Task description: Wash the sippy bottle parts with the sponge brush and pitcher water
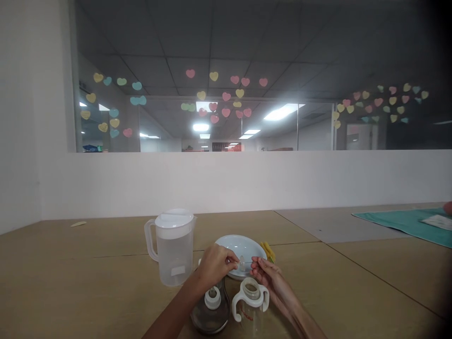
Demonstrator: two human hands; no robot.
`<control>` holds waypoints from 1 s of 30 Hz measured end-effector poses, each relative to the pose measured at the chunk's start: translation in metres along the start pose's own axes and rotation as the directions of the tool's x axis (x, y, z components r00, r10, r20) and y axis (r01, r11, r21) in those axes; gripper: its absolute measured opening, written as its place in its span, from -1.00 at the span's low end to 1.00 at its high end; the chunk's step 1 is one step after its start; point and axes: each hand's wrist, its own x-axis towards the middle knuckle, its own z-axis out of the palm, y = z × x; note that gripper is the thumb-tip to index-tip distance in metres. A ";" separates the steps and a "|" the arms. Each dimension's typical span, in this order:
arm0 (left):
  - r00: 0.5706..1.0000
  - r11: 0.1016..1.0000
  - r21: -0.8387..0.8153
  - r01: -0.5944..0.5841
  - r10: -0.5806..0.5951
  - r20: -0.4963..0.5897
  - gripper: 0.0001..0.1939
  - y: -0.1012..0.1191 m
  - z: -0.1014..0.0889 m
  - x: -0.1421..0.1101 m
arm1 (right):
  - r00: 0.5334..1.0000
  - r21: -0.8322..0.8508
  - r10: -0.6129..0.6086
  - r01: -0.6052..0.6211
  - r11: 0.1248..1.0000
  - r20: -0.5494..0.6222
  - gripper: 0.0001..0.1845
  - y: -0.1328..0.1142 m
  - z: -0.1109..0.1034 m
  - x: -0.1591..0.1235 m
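A small translucent piece (242,263), which looks like a silicone bottle teat, is held up between my hands with a thin stem running through or beside it. My left hand (216,264) pinches one side, thumb against forefinger. On the other side my right hand (270,277) has its fingertips closed on the thin stem. Below them stands an open clear baby bottle (251,315) with a white two-handled collar (262,299). A white ring (212,298) with a teat sits in a dark glossy tray (210,320), partly hidden by my left forearm. Behind is a white bowl (228,241).
A lidded translucent pitcher (174,259) stands left of my left hand. Yellow-handled items (270,251) lie just right of the bowl. A teal mat (391,221) is at far right, with part of another person's hand (448,207) at the edge. The wall (226,183) borders the table.
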 end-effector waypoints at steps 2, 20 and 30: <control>1.000 1.000 -0.016 -0.012 0.012 0.007 -0.83 0.003 0.003 0.000 | 0.999 -0.033 0.016 -0.015 0.999 0.030 -0.72 0.001 0.002 -0.001; 0.995 0.994 -0.014 -0.104 0.105 0.005 -0.77 -0.001 -0.004 0.002 | 0.978 0.125 -0.137 0.158 0.980 -0.156 -0.78 -0.013 -0.022 0.018; 0.993 0.998 0.031 -0.057 0.060 -0.099 -0.79 -0.018 -0.016 0.004 | 0.830 0.199 -0.214 0.359 0.912 -0.515 -0.86 -0.025 -0.065 0.031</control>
